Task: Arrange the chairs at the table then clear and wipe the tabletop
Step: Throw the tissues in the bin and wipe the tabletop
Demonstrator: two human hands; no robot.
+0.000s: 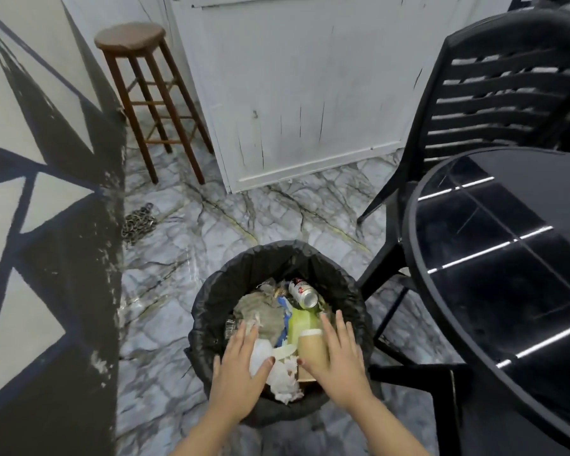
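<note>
Marbled grey floor underfoot, white cracked door or panel behind, wall with dark geometric pattern along the left side. Brown wooden stool standing near the door's left edge; small heap of chain on the floor at the foot of the wall.

To the right, round black glossy surface, bare where visible, reflecting bright light strips. Black slatted chair just behind it, backrest upright, seat tucked partly under the rim. Second black chair part low at the near edge of the surface, only partly in view.

Centre bottom, round bin lined with a black bag, standing on the floor just left of the surface. Inside: drink can lying on its side toward the far rim, brown paper cup, crumpled white tissues, greyish crumpled paper, green and blue scraps.

Both hands held over the bin's near half, apart from each other, palms down. Left hand spread flat with fingers straight, lying on the white tissues. Right hand likewise flat and relaxed, fingers straight, beside and partly over the paper cup, gripping nothing.
</note>
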